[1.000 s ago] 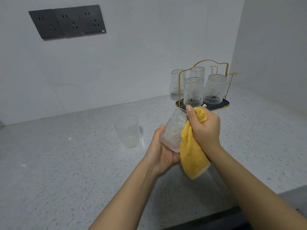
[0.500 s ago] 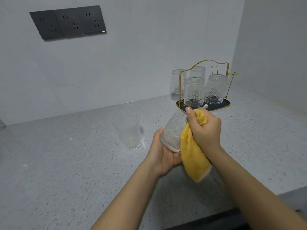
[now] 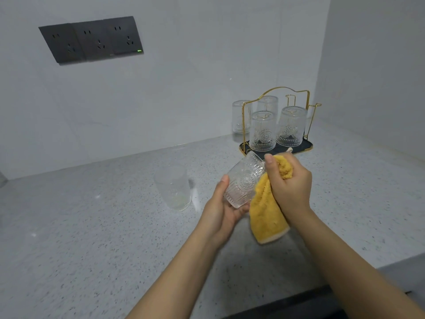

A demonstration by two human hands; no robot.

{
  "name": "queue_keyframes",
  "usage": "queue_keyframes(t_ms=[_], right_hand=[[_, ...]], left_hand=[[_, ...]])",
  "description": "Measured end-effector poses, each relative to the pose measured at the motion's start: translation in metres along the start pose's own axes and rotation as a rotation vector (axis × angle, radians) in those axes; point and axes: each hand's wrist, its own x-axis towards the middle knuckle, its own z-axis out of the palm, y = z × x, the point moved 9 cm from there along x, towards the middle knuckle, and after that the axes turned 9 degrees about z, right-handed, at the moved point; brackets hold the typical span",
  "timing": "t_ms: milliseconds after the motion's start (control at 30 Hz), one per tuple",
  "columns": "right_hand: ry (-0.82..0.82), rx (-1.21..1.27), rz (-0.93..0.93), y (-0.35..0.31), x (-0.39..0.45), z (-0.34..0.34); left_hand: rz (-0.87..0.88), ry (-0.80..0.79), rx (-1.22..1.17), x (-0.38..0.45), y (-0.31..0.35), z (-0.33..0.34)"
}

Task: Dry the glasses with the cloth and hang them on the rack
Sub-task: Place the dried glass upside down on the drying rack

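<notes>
My left hand [image 3: 220, 208] grips the base of a patterned clear glass [image 3: 243, 180], held tilted over the counter with its mouth pointing away to the right. My right hand [image 3: 289, 183] grips a yellow cloth [image 3: 266, 215] against the glass's right side near the rim; the cloth's tail hangs below. A second glass [image 3: 172, 187] stands upright on the counter to the left. The gold wire rack [image 3: 308, 116] on a dark tray at the back carries several upturned glasses [image 3: 262, 131].
The speckled grey counter [image 3: 92, 226] runs to white tiled walls at the back and right. A black socket panel [image 3: 92, 40] sits on the back wall. The counter's dark front edge [image 3: 287, 305] lies below my arms.
My left hand has turned the glass a little, so its medallion pattern faces me. The cloth's tail has swung slightly. Both hands stay in the same spot.
</notes>
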Motion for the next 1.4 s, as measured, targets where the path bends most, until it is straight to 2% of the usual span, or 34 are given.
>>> queue_keyframes(t_ms=[200, 533, 700, 900, 1067, 1400], right_hand=[[0.138, -0.008, 0.099, 0.014, 0.027, -0.044], [0.072, -0.015, 0.178, 0.02, 0.091, -0.055], [0.038, 0.022, 0.185, 0.037, 0.111, -0.054], [-0.073, -0.051, 0.099, 0.066, 0.115, -0.039], [-0.067, -0.104, 0.049, 0.092, 0.123, -0.039], [0.011, -0.125, 0.016, 0.102, 0.126, -0.04]], left_hand=[[0.128, 0.054, 0.056, 0.019, 0.04, 0.018], [0.346, -0.012, 0.128, 0.1, 0.11, 0.115], [0.461, -0.019, 0.334, 0.167, 0.145, 0.161], [0.617, 0.004, 0.579, 0.246, 0.167, 0.207], [0.599, -0.015, 0.753, 0.312, 0.15, 0.223], [0.408, -0.23, 1.146, 0.385, 0.102, 0.242]])
